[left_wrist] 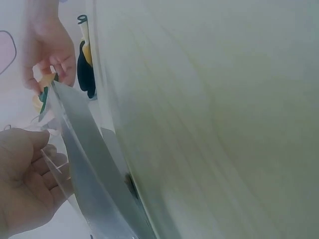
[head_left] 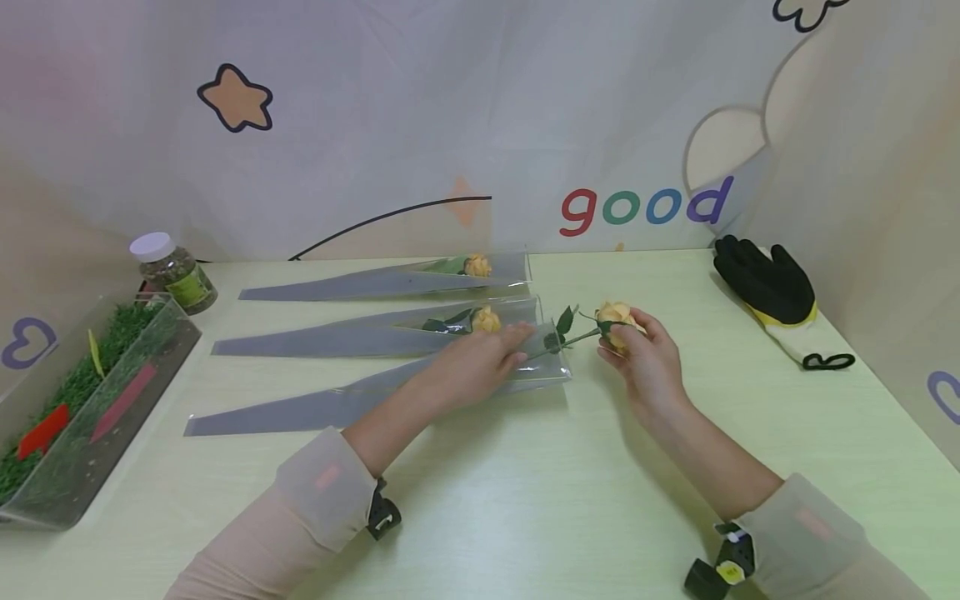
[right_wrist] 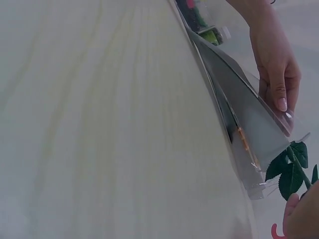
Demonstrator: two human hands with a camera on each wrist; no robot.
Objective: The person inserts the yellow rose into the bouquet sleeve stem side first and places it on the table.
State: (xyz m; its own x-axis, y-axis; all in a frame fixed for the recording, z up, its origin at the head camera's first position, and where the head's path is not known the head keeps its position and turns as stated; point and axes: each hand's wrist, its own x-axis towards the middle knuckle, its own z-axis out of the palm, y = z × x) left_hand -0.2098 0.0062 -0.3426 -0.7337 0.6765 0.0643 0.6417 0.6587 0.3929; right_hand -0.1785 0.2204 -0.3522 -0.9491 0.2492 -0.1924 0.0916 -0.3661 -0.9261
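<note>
My right hand [head_left: 648, 362] grips a yellow artificial rose [head_left: 615, 313] just under its bloom, at the right end of the nearest clear-and-grey flower sleeve [head_left: 300, 410]. The rose's stem and lower leaves [right_wrist: 291, 174] run into that sleeve's mouth. With thumb and fingers, my left hand [head_left: 480, 362] pinches the clear film near the opening, lifting it off the grey backing. Part of the stem is hidden behind the left hand. Farther back lie two more sleeves, the middle one [head_left: 285, 340] and the far one [head_left: 322, 289], each with a yellow rose inside.
A clear box [head_left: 142, 417] with artificial grass stands at the left. Behind it is a jar [head_left: 176, 273] with a white lid. A black and white glove [head_left: 772, 287] lies at the right of the pale table [head_left: 487, 517]. A printed curtain backs the table.
</note>
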